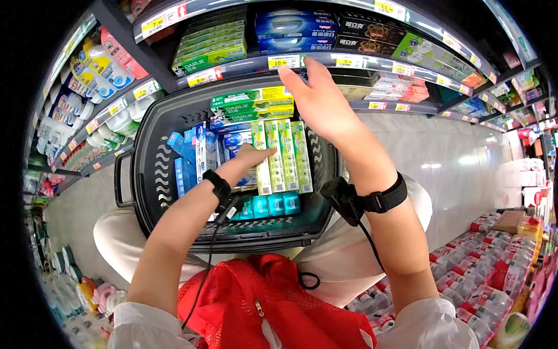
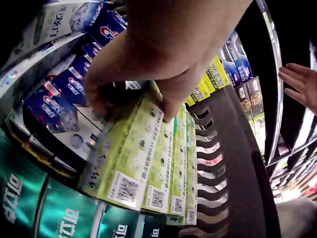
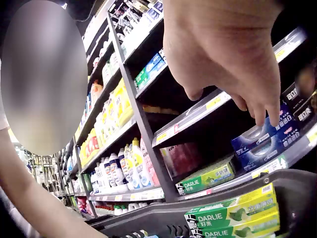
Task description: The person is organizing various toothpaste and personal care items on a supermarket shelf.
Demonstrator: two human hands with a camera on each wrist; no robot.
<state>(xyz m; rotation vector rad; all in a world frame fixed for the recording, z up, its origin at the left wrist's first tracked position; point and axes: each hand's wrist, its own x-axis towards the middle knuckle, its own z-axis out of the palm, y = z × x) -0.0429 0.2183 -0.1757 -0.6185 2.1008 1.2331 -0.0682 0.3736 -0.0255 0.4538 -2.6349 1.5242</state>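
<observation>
Cartons in lime and white sit in the black basket, and the work looks to be at picking one out: the left hand pinches the end carton, while the right hand is empty, fingers extended near the shelf. Next, I'd judge, calls for a straight lift clear of its neighbours. They're long, slim blocks of glossy board against stiff, wavy-slotted plastic.

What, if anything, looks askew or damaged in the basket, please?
One blue box near the left side of the basket lies at a slant, while the yellow-green boxes line up side by side. No spill or damage shows, though the left hand hides some boxes.
</observation>
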